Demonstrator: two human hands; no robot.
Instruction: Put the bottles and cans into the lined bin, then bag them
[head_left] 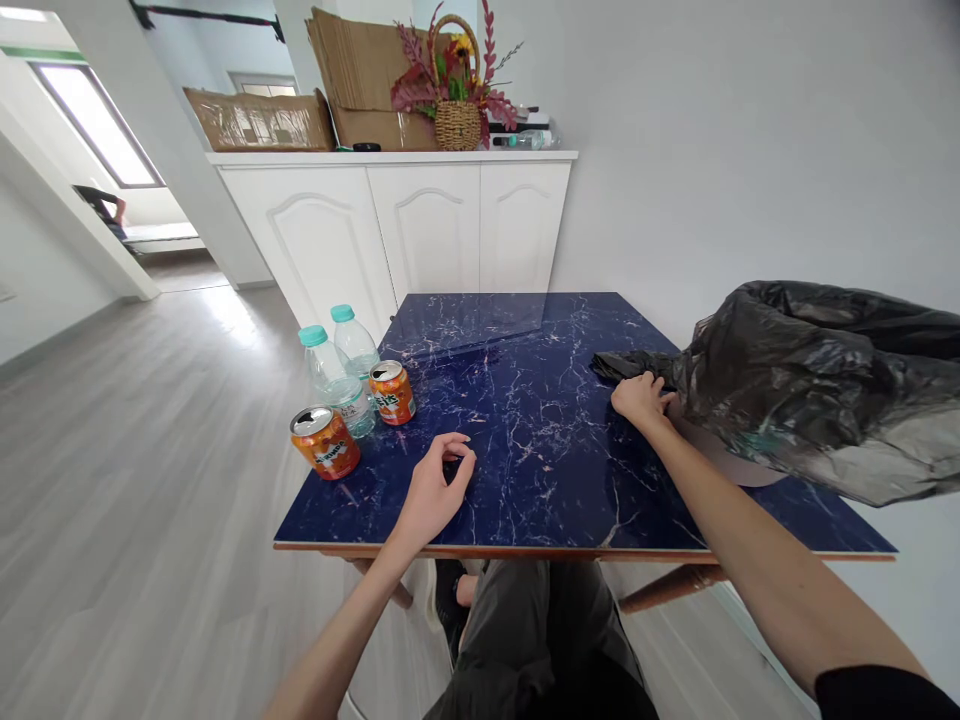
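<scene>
My left hand [439, 490] hovers over the dark blue marbled table [525, 440] near its front edge, fingers curled loosely with thumb and forefinger almost meeting and nothing in them. My right hand [643, 398] is closed on the edge of a large black plastic bag [810, 385] that lies across the table's right side. Two orange drink cans, one near the front left corner [325, 441] and one further back [392, 391], stand left of my left hand, beside two clear water bottles with teal caps [339, 370].
A white cabinet [420, 230] stands against the far wall, carrying cardboard boxes [360, 80] and a wicker flower basket [457, 110]. Grey wood flooring [135, 480] spreads to the left. A white wall runs close along the table's right side.
</scene>
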